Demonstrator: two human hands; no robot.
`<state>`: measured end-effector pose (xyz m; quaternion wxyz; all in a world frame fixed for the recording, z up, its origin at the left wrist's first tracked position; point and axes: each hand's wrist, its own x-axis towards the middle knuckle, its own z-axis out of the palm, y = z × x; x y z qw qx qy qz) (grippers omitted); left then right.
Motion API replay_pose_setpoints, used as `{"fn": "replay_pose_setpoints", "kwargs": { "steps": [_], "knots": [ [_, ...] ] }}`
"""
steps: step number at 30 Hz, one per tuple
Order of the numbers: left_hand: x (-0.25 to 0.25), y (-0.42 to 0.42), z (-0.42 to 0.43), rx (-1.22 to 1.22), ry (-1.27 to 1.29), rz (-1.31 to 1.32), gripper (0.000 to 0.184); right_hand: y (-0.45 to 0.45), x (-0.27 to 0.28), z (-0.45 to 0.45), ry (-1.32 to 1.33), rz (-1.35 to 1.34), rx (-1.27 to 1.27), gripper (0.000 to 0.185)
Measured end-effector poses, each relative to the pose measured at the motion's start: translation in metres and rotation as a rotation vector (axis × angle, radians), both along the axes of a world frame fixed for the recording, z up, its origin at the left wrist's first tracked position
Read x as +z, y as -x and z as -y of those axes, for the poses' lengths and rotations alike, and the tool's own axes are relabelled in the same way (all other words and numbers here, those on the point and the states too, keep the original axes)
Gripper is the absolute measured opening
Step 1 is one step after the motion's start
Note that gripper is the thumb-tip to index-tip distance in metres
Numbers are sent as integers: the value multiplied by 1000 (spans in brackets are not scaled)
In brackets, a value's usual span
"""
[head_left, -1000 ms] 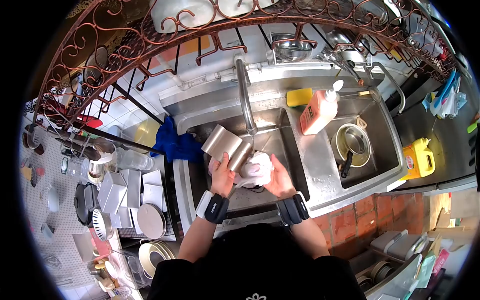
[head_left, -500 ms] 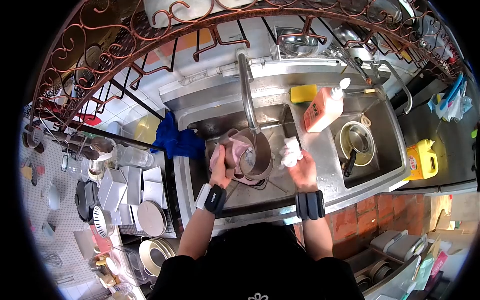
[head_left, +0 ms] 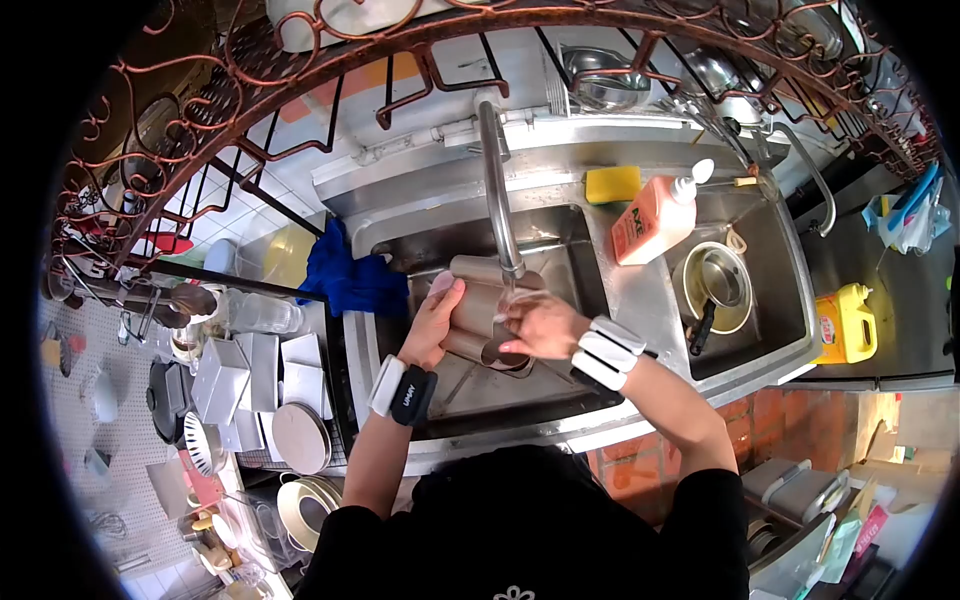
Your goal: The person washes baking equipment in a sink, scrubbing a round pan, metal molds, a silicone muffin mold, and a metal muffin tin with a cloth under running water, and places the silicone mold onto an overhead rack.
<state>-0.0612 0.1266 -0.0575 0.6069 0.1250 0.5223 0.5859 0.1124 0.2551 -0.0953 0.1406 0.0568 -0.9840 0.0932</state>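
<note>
In the left basin of the steel sink [head_left: 580,390], a shiny brownish metal pot [head_left: 476,310] lies tilted on its side, its mouth toward the right. My left hand [head_left: 436,322] grips its left end, fingers over the outer wall. At the mouth is my right hand [head_left: 545,325], bent around a white foamy wad [head_left: 506,303] that is mostly hidden by the fingers. Directly above the pot's mouth hangs the curved faucet [head_left: 495,185]. How far the right fingers reach inside the pot is hard to see.
A blue cloth [head_left: 350,275] drapes over the sink's left edge. Between the basins stand a pump bottle of orange soap [head_left: 655,222] and a yellow sponge [head_left: 612,184]. The right basin holds a bowl [head_left: 690,290] and a small pan [head_left: 718,278]. A wrought-iron rack [head_left: 400,52] arches overhead.
My right hand has moved left with the white wad, from open space in the basin to the pot's mouth. The pot has turned, showing more of its outer wall.
</note>
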Motion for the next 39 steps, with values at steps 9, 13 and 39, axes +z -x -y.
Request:
{"fn": "replay_pose_setpoints", "kwargs": {
  "steps": [9,13,39],
  "knots": [
    [-35,1,13,211,-158,-114,41,9,-29,61,1916,293,-371,58],
    [-23,-1,14,182,-146,-134,39,9,22,59,1776,339,-14,64],
    [-22,-6,17,241,-137,-246,35,-34,21,38,2626,-204,-123,64]
  ]
}}
